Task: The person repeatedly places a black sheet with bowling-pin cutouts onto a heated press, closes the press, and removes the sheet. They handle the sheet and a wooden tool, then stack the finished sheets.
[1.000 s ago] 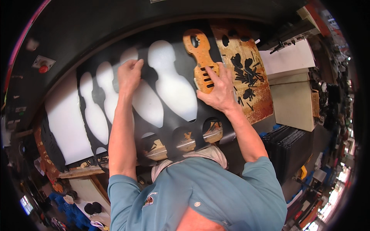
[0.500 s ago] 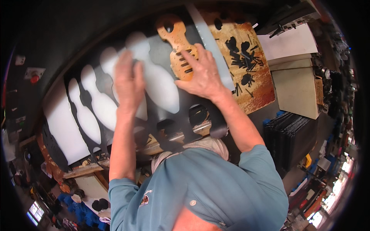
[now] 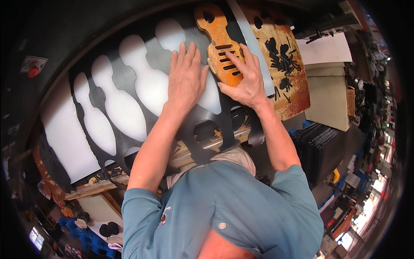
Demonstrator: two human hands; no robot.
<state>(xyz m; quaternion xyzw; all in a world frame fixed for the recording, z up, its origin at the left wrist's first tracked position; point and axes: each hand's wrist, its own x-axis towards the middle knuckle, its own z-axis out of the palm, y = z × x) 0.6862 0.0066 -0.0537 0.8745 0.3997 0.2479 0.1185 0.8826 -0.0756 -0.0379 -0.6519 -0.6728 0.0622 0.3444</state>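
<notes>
A black sheet (image 3: 116, 69) with several bottle-like cut-outs lies across a white board (image 3: 67, 129), and its near part hangs over the front edge. Close to the sheet's right side rests an orange-yellow cutting die (image 3: 219, 31), rounded at the far end and slotted across its wider near part. My right hand (image 3: 250, 84) grips the die's near end, thumb on the left and fingers over the slots and right side. Flat over a cut-out just left of the die is my left hand (image 3: 186, 82), its fingers stretched out and holding nothing.
On the right, a worn brown board (image 3: 297, 93) carries black scraps (image 3: 282, 60). Beyond it are a pale cabinet (image 3: 325, 99) and a stack of black sheets (image 3: 321, 146). A red button (image 3: 32, 71) sits at the far left; a wooden rail (image 3: 97, 188) runs along the front.
The sheet and the die have shifted to the right in the picture, along with my right hand. My left hand has moved right, from blurred motion to lying flat near the die.
</notes>
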